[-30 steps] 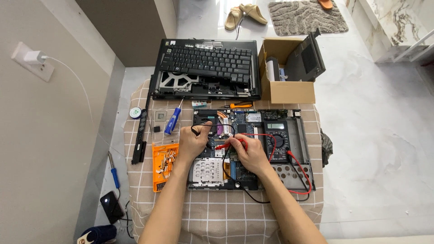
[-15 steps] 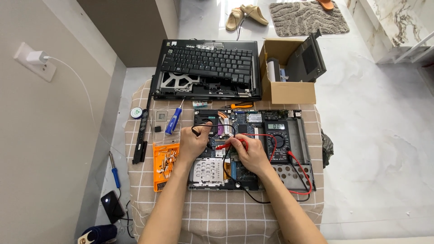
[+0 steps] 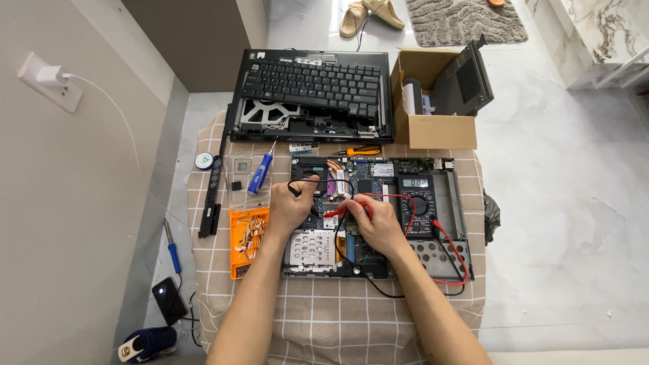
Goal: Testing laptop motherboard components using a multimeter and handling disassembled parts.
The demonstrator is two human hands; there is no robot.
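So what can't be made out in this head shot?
- Probe tips: hidden under the left hand and right hand.
- Multimeter reading: too small.
- Box contents: walls and a dark panel hide most.
- Slippers: cut by the top edge.

My left hand [image 3: 292,206] and right hand [image 3: 377,223] sit close together over the opened laptop base [image 3: 378,216], with only a narrow gap between them, crossed by the red probe [image 3: 348,208] and the black lead [image 3: 338,192]. The multimeter [image 3: 418,204] blocks my right side, its red lead [image 3: 454,253] looping beyond. To my left, the orange screw tray [image 3: 245,240] and blue screwdriver [image 3: 260,172] crowd the table [image 3: 351,318]. The nearer cloth-covered strip lies open.
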